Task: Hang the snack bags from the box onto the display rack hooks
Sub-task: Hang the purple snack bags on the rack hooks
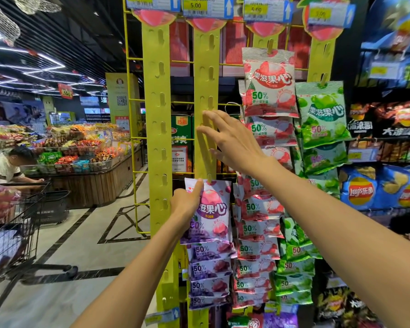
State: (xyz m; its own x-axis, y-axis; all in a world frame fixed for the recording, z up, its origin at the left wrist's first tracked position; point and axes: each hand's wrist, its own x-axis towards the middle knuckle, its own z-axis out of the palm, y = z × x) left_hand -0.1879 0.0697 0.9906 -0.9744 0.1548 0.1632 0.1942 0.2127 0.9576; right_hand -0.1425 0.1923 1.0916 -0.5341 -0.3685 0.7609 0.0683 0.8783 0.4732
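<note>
Pinching the top left corner of a purple snack bag (211, 209), the left hand (186, 202) held it against the second yellow hanging strip (205, 86), at the head of a column of purple bags. The right hand (232, 140) lay above with fingers spread wide, fingertips touching that strip. Red bags (269, 84) and green bags (321, 114) hung on the neighbouring strips to the right.

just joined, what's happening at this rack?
A person is stocking a yellow hanging strip in a shop. The left hand pinches the top purple snack bag by its upper left corner, at the hook where it hangs or is being hung. The right hand, fingers spread, rests against the strip higher up. Purple bags fill the strip below; the hooks above are bare.
</note>
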